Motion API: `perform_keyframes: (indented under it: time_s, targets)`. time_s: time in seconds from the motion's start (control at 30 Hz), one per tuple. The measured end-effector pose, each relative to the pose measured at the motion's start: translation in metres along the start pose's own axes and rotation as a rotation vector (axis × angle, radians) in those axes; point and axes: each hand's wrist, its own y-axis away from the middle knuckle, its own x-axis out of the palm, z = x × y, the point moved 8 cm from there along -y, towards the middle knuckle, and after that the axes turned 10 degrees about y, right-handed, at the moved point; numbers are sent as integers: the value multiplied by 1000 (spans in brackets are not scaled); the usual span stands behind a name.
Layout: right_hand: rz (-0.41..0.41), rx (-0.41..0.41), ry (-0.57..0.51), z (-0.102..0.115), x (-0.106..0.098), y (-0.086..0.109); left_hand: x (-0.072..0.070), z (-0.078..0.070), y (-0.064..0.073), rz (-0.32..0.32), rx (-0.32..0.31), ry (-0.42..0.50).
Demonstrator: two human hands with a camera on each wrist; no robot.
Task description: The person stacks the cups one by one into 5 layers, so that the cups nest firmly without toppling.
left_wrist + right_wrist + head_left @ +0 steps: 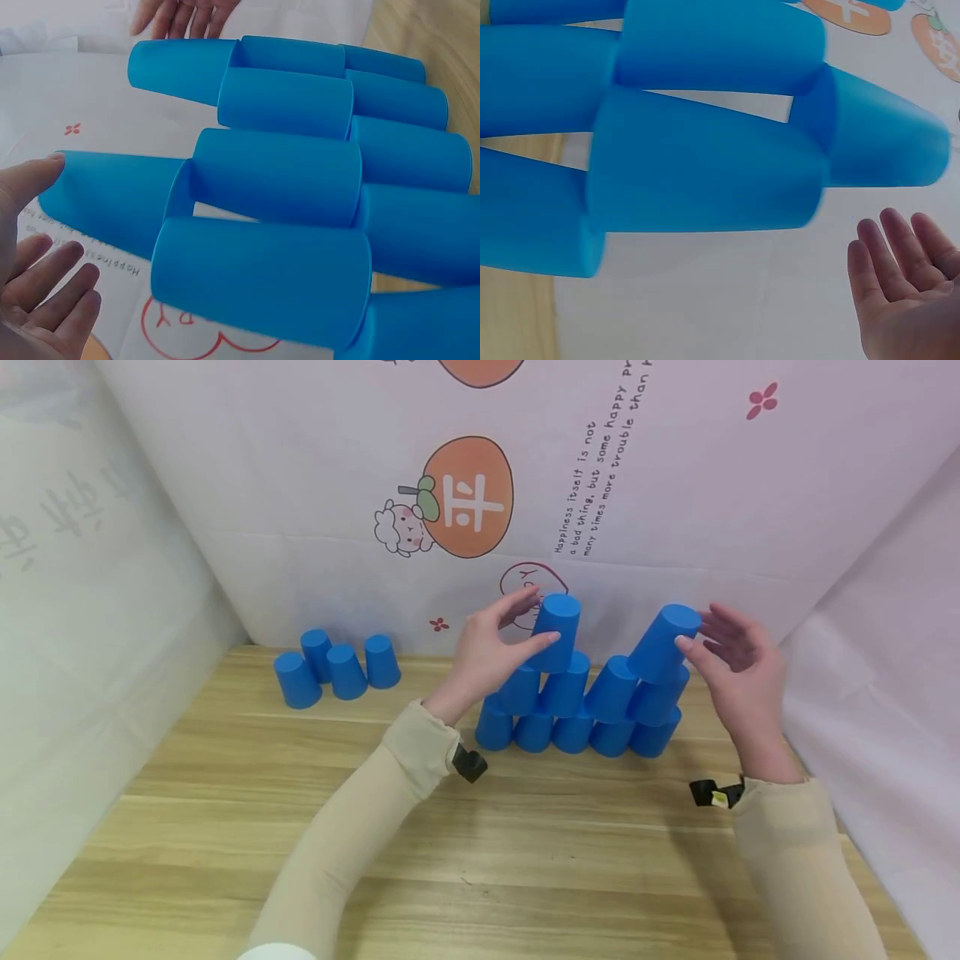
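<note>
Upside-down blue plastic cups stand stacked in rows, with several in the bottom row [572, 735] and several in the middle row [564, 692]. On top stand two cups with a gap between them. My left hand [487, 652] is at the left top cup [558, 631]; its thumb tip [57, 159] touches the cup near its closed end, while the other fingers are spread away from it. Beside the right top cup [662, 643] is my right hand [746, 685], its fingers [900, 259] extended and apart from the cup in the right wrist view.
Several more blue cups [347, 672] stand upside down at the back left of the wooden table [465, 852]. Behind the stack rises a white printed cloth [315, 510], with white cloth at both sides too. Each wrist wears a small black camera mount [470, 763].
</note>
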Motion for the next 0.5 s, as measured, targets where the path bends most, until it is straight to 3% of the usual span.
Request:
perform_keyframes:
  time_s: [0.27, 0.4, 0.5]
  targets:
    - [-148, -156, -91, 42, -21, 11, -32, -4, 15, -76, 76, -36]
    - [-147, -272, -265, 68, -19, 23, -49, -3, 25, -91, 97, -13]
    - [-103, -371, -405, 89, -12, 34, -63, -2, 33, -113, 97, -31]
